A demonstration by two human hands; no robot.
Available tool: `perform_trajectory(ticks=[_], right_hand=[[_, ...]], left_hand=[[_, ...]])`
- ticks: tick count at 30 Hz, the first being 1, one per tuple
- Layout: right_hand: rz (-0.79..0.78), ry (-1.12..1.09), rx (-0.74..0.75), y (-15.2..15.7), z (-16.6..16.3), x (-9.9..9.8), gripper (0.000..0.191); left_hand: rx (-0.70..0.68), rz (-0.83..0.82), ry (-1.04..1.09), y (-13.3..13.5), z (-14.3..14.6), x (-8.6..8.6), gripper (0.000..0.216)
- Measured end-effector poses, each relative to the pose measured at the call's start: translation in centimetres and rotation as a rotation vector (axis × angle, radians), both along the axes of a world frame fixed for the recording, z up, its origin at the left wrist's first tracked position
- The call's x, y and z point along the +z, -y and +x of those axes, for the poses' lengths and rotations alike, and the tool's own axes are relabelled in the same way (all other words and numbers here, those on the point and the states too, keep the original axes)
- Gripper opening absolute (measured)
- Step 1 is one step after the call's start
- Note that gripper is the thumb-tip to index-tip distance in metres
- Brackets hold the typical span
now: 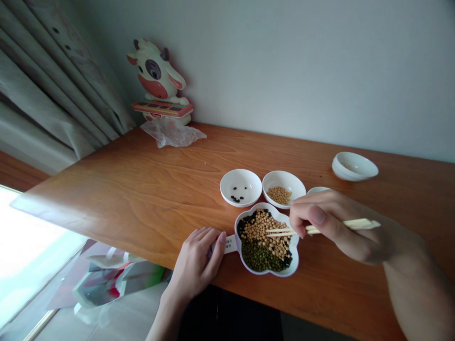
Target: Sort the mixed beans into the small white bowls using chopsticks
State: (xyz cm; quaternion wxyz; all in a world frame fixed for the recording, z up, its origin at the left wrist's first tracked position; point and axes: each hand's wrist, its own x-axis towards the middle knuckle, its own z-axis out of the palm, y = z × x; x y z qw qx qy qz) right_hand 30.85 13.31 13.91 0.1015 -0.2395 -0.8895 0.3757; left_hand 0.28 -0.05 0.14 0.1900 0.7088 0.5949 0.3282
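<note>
My left hand [199,258] is closed around the handle of a white flower-shaped dish [295,246] with a purple rim. In the dish lie yellow soybeans [265,222], green mung beans [258,255] and black beans [248,221]. My right hand [334,222] grips a pair of light wooden chopsticks [355,224], whose tips rest among the soybeans. Just behind the dish stand a white bowl [241,177] with several black beans and another white bowl [284,178] with soybeans. A third bowl [318,189] is mostly hidden behind my right hand.
At the back right of the wooden table [170,199] stand stacked white bowls [355,166]. A cow-shaped toy keyboard [161,90] and a clear plastic bag [174,133] occupy the far left corner. Bags [117,284] lie below the table's left edge.
</note>
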Motion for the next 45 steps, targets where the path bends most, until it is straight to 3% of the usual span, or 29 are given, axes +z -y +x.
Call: perform_trajectory(ticks=[45], right_hand=[[-0.028,0.005,0.032,0.37,-0.93,0.19,0.048]], left_hand=[[0.01,-0.004,-0.005,-0.1,0.13,0.02,0.036]])
